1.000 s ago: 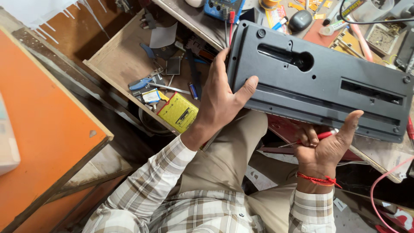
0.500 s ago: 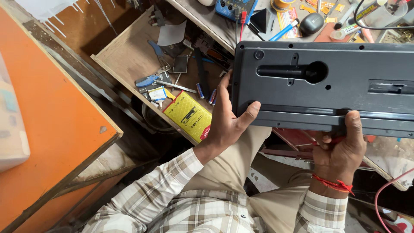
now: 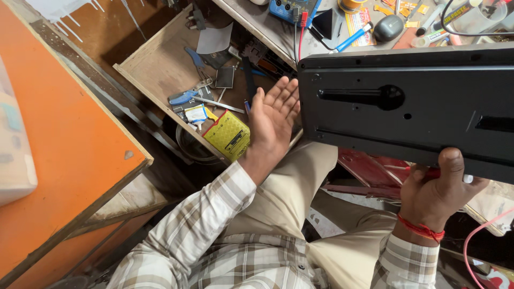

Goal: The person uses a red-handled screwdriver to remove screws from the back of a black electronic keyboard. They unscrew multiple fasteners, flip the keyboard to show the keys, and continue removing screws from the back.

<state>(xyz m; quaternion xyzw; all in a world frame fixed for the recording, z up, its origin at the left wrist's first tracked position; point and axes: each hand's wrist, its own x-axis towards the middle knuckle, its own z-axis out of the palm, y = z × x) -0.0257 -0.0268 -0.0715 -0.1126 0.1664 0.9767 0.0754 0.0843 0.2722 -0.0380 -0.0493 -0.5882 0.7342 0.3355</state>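
Head view: right hand (image 3: 436,195) grip holding black panel (image 3: 407,109); left hand (image 3: 273,120) wide, beside it, above open drawer (image 3: 160,69).

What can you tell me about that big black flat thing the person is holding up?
The black panel is long, flat and looks like matte plastic. It has a keyhole-shaped slot, small screw holes, ridges and a rectangular recess. It is held level above the lap, cut off at the right edge. The right hand grips its lower edge; the left hand is open beside its left end.
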